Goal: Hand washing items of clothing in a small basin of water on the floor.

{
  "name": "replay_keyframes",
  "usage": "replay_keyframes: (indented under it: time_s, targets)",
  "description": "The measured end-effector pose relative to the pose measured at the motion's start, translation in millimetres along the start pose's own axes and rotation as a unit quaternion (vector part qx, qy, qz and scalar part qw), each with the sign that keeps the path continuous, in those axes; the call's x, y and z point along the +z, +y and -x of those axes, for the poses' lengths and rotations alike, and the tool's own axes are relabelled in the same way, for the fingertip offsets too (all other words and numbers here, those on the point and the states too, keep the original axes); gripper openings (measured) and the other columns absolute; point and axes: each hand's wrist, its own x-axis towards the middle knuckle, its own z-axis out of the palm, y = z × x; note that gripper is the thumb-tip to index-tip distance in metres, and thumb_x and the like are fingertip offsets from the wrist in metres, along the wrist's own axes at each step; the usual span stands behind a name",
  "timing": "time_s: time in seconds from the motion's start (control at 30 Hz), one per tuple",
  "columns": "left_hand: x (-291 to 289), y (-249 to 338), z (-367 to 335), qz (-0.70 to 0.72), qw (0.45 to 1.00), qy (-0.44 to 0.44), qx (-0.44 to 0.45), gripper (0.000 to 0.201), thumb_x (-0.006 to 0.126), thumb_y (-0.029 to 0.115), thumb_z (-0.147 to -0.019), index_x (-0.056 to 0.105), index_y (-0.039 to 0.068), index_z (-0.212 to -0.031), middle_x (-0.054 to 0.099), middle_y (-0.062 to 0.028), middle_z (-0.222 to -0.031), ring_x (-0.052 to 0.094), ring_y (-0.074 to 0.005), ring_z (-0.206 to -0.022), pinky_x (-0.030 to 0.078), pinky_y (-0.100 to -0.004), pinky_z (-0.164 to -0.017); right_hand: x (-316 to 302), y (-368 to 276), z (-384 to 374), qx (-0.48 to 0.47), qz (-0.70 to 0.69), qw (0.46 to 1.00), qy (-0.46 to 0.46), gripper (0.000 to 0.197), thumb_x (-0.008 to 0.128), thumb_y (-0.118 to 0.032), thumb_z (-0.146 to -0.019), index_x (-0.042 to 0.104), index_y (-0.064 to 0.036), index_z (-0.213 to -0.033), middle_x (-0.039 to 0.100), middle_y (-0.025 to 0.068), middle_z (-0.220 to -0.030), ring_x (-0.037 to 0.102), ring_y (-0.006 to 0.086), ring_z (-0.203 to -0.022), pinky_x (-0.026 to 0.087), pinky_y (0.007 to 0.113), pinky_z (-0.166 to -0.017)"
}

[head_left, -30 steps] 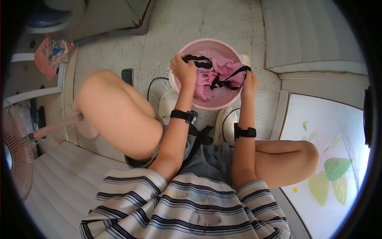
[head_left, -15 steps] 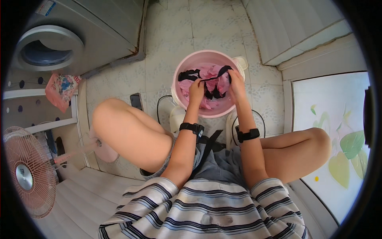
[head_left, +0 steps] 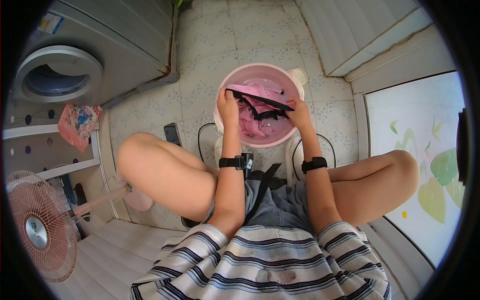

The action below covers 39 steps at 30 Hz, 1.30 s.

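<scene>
A pink garment with black trim (head_left: 255, 92) is stretched between my two hands over a round pink basin (head_left: 274, 144). My left hand (head_left: 228, 106) grips one end of its black band near the basin's left rim. At the right rim my right hand (head_left: 300, 114) pinches the other end. The band runs taut, sloping down to the right. Below it, more pink cloth with black edging (head_left: 255, 124) lies crumpled in water. Whether that is part of the same garment, I cannot tell. Black straps circle both my wrists.
The basin stands on a tiled floor (head_left: 205, 75) between my feet. A phone (head_left: 171, 133) lies to the left. Farther left are a round-doored washing machine (head_left: 59, 74), a flowered pink bag (head_left: 79, 126) and a standing fan (head_left: 37, 231). A leaf-patterned panel (head_left: 415, 135) rises at the right.
My hands have moved apart, the left one leftward and the right one slightly lower. The black band, earlier bunched, is now drawn out straight with pink cloth spread along it.
</scene>
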Motion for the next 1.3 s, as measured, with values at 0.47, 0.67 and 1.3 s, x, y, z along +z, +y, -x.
replay_keyframes:
  time_s: [0.47, 0.67, 1.3]
  targets:
    - [-19.6, 3.3, -13.9, 0.078, 0.991, 0.029, -0.106, 0.020, 0.037, 0.018, -0.091, 0.048, 0.007, -0.103, 0.053, -0.0048, -0.083, 0.054, -0.0106, -0.065, 0.049, -0.0227, -0.051, 3.3, 17.2, -13.1, 0.056, -0.191, 0.980, 0.018, 0.036, 0.066, -0.014, -0.072, 0.056, -0.0043, -0.106, 0.059, 0.0164, -0.096, 0.058, 0.0277, -0.086, 0.046, 0.039, -0.078]
    - [-1.2, 9.4, -4.2, 0.172, 0.972, -0.037, -0.156, 0.019, 0.041, 0.019, -0.090, 0.046, 0.010, -0.106, 0.057, -0.0083, -0.096, 0.059, -0.0178, -0.088, 0.051, -0.0318, -0.065, 38.8, -28.0, 1.6, -0.084, -0.110, 0.990, -0.003, 0.084, 0.077, -0.024, -0.059, 0.035, -0.0030, -0.128, 0.042, 0.0256, -0.120, 0.042, 0.0387, -0.113, 0.036, 0.042, -0.094]
    - [19.7, 79.1, 19.5, 0.328, 0.916, -0.193, -0.124, 0.019, 0.038, 0.015, -0.089, 0.048, 0.002, -0.100, 0.057, -0.0128, -0.093, 0.061, -0.0239, -0.081, 0.055, -0.0386, -0.071, 41.2, -1.4, 0.2, 0.107, -0.083, 0.987, 0.092, 0.035, 0.057, -0.008, -0.068, 0.061, -0.0041, -0.102, 0.059, 0.0263, -0.093, 0.056, 0.0409, -0.090, 0.044, 0.043, -0.079]
